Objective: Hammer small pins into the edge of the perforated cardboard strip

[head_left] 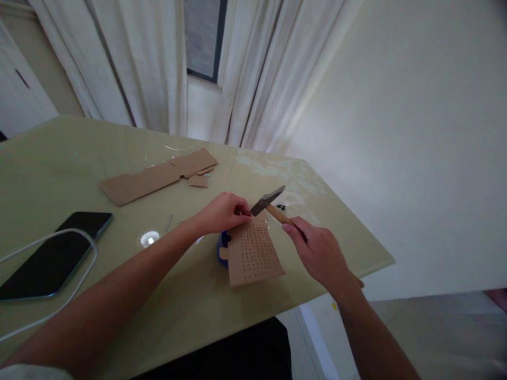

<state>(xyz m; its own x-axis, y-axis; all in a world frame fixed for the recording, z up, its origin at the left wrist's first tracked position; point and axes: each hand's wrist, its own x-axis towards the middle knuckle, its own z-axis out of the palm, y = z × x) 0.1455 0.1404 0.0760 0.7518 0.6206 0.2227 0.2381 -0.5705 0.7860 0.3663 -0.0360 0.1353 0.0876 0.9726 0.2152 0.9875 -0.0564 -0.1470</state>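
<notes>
My right hand (pixel 319 250) is wrapped round the wooden handle of a hammer (pixel 266 200). Its dark metal head is close beside the fingertips of my left hand (pixel 226 212). Those left fingers are pinched together at the far edge of a piece of cardboard (pixel 253 253) with rows of small holes; what they hold is too small to make out. Beneath the cardboard, a blue object (pixel 222 255) shows at the left side, mostly hidden.
Torn cardboard strips (pixel 154 182) lie farther back on the table (pixel 174 301). A tablet (pixel 59 258) with a white cable (pixel 93 258) across it is at the left. Near my left forearm are a nail (pixel 169 222) and a shiny round spot. Small black bits (pixel 281 207) lie past the hammer.
</notes>
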